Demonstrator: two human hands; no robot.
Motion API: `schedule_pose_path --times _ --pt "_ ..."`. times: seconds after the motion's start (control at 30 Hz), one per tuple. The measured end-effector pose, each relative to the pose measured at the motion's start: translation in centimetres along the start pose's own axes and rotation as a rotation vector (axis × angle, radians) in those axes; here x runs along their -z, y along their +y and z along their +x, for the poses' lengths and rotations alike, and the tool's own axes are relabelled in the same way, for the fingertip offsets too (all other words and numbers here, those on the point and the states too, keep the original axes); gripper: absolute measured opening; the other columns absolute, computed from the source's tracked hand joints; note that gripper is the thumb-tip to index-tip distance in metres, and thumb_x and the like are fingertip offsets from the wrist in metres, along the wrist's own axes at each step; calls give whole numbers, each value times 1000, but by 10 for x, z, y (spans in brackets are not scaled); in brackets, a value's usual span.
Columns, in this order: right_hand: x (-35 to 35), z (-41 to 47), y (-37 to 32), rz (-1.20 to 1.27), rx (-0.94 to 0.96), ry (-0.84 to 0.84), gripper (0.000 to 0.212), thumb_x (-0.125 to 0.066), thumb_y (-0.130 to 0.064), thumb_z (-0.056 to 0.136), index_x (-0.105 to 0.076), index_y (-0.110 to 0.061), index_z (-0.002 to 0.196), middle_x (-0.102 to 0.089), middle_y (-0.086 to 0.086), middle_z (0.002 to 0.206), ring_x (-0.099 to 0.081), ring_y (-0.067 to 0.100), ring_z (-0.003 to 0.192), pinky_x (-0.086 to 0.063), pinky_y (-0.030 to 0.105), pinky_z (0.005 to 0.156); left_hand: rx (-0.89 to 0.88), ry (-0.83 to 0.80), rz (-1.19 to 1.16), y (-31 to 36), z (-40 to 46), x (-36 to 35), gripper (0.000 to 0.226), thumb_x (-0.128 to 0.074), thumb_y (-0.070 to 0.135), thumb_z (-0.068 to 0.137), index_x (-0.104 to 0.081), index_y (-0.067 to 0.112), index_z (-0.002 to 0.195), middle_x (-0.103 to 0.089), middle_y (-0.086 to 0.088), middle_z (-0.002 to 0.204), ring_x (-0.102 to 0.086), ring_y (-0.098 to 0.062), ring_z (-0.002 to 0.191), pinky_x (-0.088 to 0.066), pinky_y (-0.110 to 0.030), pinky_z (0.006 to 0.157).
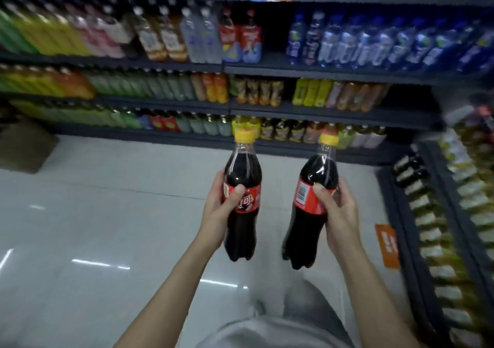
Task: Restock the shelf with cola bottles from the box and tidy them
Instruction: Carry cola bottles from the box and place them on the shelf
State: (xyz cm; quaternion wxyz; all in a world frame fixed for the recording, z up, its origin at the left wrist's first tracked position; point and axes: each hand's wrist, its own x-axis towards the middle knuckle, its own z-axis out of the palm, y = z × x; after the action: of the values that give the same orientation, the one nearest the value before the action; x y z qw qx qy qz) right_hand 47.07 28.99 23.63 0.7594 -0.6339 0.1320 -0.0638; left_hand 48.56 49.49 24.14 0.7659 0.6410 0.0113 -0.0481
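While a person stands in a shop aisle, each hand carries one cola bottle upright above the pale floor. The left hand grips the left bottle around its red label, thumb across the front of the label and fingers wrapped behind. The right hand grips the right bottle the same way, thumb pressed on the label's upper edge beside a barcode, fingers curled round the far side. Both bottles are full of dark drink and topped with yellow caps; the right one leans slightly to the right, its cap tipped outward. The two bottles are held near each other but apart, with floor showing between them.

Beyond the caps, dark shelves run across the aisle, stocked with rows of drinks in green, yellow, pink, orange and blue. Two red-labelled bottles stand near the middle of an upper shelf, with a bare stretch of shelf just to their right. A brown box sits on the floor at the left edge, at the foot of the shelves. Along the right edge, another rack holds rows of blurred bottles, with an orange tag on its near side. Much of the scene is smeared by motion blur.
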Motion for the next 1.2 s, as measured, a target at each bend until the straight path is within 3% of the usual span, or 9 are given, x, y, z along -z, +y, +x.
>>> schedule_pose_path --times 0.23,0.37,0.47,0.57,0.63,0.77,1.0,1.1,1.2 --pt "-156 88 -1 -208 117 -277 60 -84 -18 66 -54 -29 117 -65 -5 116 -61 5 106 -49 19 90 -144 373 50 47 90 129 60 -74 32 66 -49 12 117 -63 1 109 -62 -4 96 -49 -19 82" --pt "-238 159 3 -286 234 -335 60 -83 -12 67 -51 -29 114 -58 -17 116 -53 -13 105 -43 12 90 -246 472 100 74 168 191 57 -81 15 70 -45 21 114 -61 2 115 -61 3 99 -47 -13 80" --pt "-299 222 -2 -326 313 -367 60 -84 -13 67 -49 -31 112 -54 -22 114 -48 -21 102 -39 2 84 -337 518 183 94 238 238 67 -86 18 66 -42 16 117 -57 -7 120 -58 -8 110 -48 -18 85" --pt "-367 292 -22 -303 338 -387 59 -85 -20 65 -50 -34 111 -59 -17 115 -52 -12 107 -43 13 89 -417 561 259 128 313 282 66 -85 16 66 -44 18 117 -55 -6 120 -53 -15 117 -47 -23 92" --pt "-411 330 -42 -291 367 -371 61 -84 -28 64 -49 -34 113 -59 -14 119 -51 -7 112 -43 18 94 -478 561 293 155 360 310 65 -86 15 66 -45 22 115 -56 -3 117 -55 -13 115 -47 -24 94" --pt "-499 389 -79 -217 537 -321 63 -79 -33 65 -45 -29 118 -50 -28 116 -47 -18 109 -38 5 91 -585 485 316 203 452 368 64 -85 24 68 -43 26 117 -54 -12 124 -55 -23 117 -45 -47 101" --pt "-643 482 -100 -209 784 -152 66 -84 -20 70 -41 -38 115 -52 -15 121 -51 1 117 -41 18 99 -742 385 410 257 627 456 66 -82 29 72 -40 13 121 -51 -12 122 -53 -21 117 -45 -46 100" --pt "-701 522 -98 -194 753 -66 65 -84 -18 68 -42 -40 113 -54 -16 120 -51 2 118 -40 19 101 -717 334 377 271 695 487 66 -82 25 72 -42 7 122 -53 -12 122 -54 -22 117 -45 -46 99" --pt "-750 564 -93 -183 679 34 64 -85 -19 66 -48 -27 117 -59 -4 121 -54 9 118 -42 19 98 -684 262 319 283 754 510 64 -82 17 72 -42 4 121 -56 -14 120 -57 -25 112 -48 -42 96"
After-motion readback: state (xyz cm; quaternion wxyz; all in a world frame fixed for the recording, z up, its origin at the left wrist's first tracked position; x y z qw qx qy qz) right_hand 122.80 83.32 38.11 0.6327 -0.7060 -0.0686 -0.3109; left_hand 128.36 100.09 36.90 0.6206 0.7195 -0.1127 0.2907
